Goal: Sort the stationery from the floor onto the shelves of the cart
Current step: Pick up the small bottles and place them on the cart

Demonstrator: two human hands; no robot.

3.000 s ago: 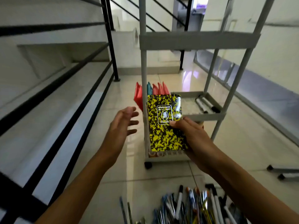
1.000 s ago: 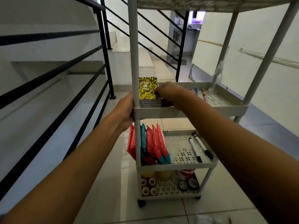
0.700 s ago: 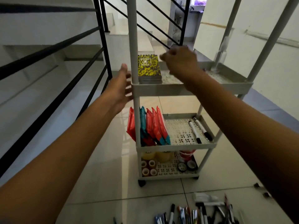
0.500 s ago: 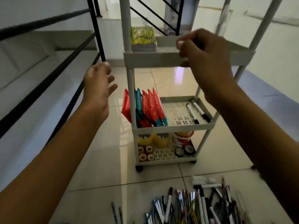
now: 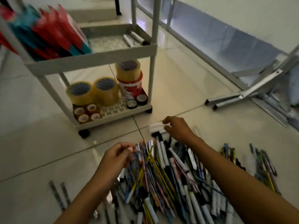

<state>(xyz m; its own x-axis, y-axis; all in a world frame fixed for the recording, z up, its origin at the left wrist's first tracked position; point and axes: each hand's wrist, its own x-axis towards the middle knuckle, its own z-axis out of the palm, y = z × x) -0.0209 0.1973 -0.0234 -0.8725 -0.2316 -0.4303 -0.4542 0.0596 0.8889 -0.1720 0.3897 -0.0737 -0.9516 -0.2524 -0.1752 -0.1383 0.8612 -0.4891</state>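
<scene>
A big pile of pens, pencils and markers [image 5: 169,175] lies on the tiled floor in front of me. My right hand [image 5: 177,129] reaches over its far edge, fingers closed on the end of a white marker [image 5: 155,127] that lies on the floor. My left hand [image 5: 118,156] hovers at the pile's near left corner with its fingers curled by the pen tips; whether it grips one is unclear. The grey cart [image 5: 90,59] stands just beyond. Red and teal pouches [image 5: 48,33] and two markers [image 5: 134,39] are on one shelf, tape rolls [image 5: 92,92] on the bottom shelf.
A smaller bunch of pens [image 5: 265,165] lies to the right and two loose pens [image 5: 58,194] to the left. A folded metal frame [image 5: 242,94] rests on the floor at the right, along the wall. The cart's black caster [image 5: 84,133] is close to the pile.
My right hand set the yellow notebook on the cart's upper shelf and let go. Both hands then dropped to the pen pile, and my view tilted down to the floor.
</scene>
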